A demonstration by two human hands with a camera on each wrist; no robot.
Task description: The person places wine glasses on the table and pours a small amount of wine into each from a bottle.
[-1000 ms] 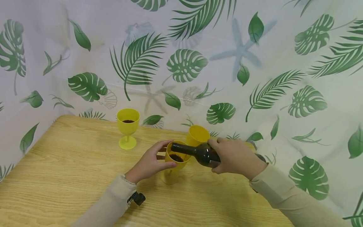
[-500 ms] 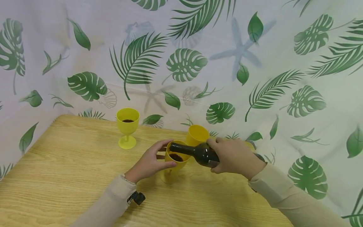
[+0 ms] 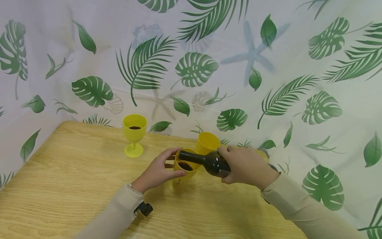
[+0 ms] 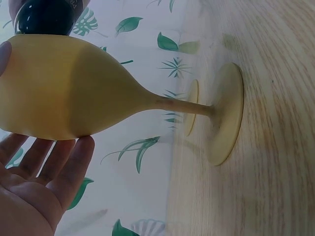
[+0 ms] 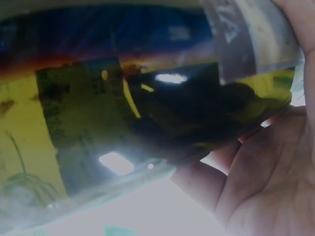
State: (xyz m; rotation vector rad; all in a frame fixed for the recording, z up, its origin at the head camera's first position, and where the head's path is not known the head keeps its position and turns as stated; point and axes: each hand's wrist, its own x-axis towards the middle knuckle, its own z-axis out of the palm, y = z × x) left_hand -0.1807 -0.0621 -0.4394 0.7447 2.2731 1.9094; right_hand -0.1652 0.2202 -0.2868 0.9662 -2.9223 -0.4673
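Note:
My left hand (image 3: 156, 172) holds a yellow goblet (image 3: 187, 177) round its bowl, thumb on the near side and fingers on the far side. Dark red liquid (image 3: 185, 166) lies inside that bowl. In the left wrist view, the foot (image 4: 229, 115) of this goblet stands on the wooden table. A dark green glass wine bottle (image 3: 212, 163) is tilted nearly level, its mouth over the goblet's rim. Gripping the bottle round its body is my right hand (image 3: 247, 166). The right wrist view shows the bottle's glass (image 5: 123, 113) up close, with dark liquid inside.
Another yellow goblet (image 3: 135, 132) with dark liquid stands at the back left of the wooden table (image 3: 74, 186). A third goblet (image 3: 208, 142) is just behind the bottle, its lower part hidden. A leaf-patterned cloth (image 3: 197, 96) hangs along the table's back edge.

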